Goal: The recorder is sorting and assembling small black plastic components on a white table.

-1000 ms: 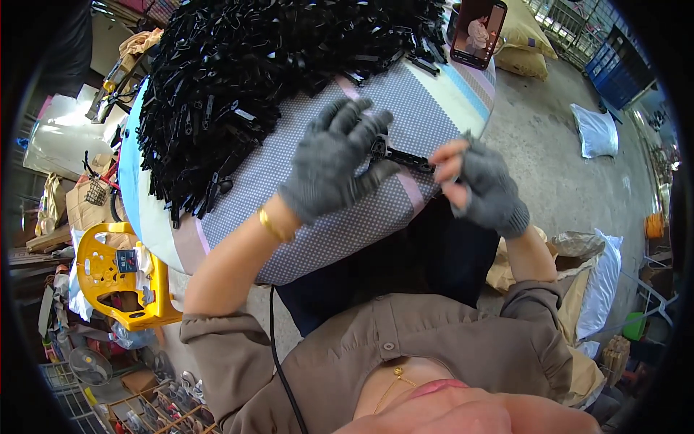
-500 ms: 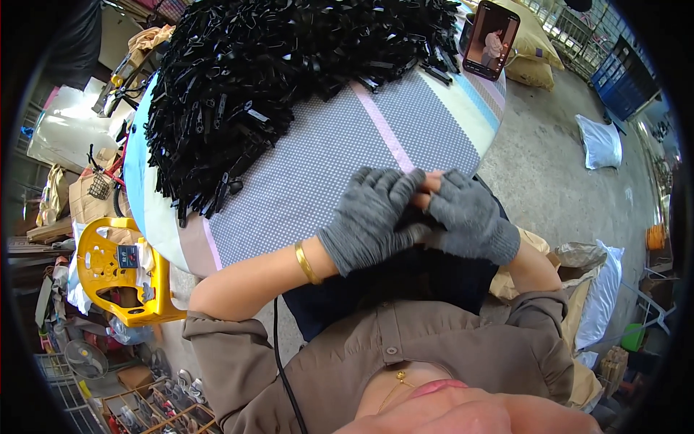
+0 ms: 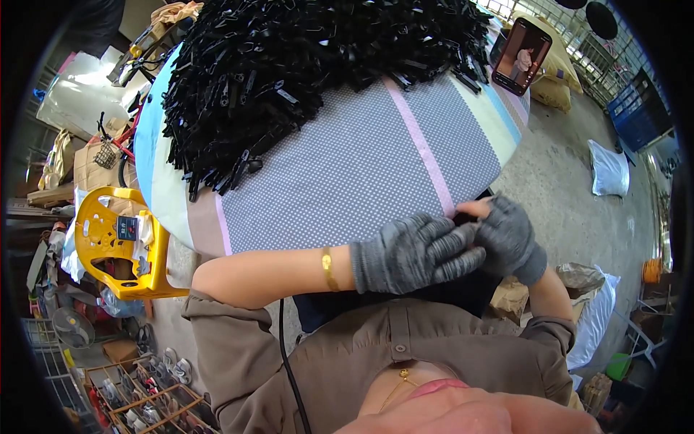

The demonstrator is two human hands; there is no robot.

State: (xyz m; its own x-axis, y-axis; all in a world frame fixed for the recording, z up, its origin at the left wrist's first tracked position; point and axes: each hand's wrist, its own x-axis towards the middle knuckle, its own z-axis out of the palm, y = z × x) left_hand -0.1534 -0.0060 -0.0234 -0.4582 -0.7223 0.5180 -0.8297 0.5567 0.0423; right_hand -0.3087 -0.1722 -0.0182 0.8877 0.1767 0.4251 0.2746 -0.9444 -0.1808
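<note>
In front of my body, just off the near edge of the round table [image 3: 303, 195], my two hands meet in grey fingertip-less knit gloves. My left hand [image 3: 419, 253] has its fingers bent and pressed against the inner side of my right hand. My right hand [image 3: 507, 237] is curled, with a bare fingertip poking out toward the table edge. Whatever lies between them is hidden; only a dark gap shows there. Across the table's far side spreads a large heap of narrow black plastic clip-like pieces [image 3: 246, 94], out of reach of both hands.
A phone [image 3: 520, 56] stands upright at the table's far right. At the left is a yellow plastic chair [image 3: 108, 242] with small items on it. Stuffed sacks [image 3: 555, 76] and a white bag [image 3: 609, 168] lie on the right. A black cable [image 3: 289, 369] runs down my front.
Both hands have drawn back toward my body and slightly right, off the table edge. My left fingers have bent against my right hand. The view has shifted a little.
</note>
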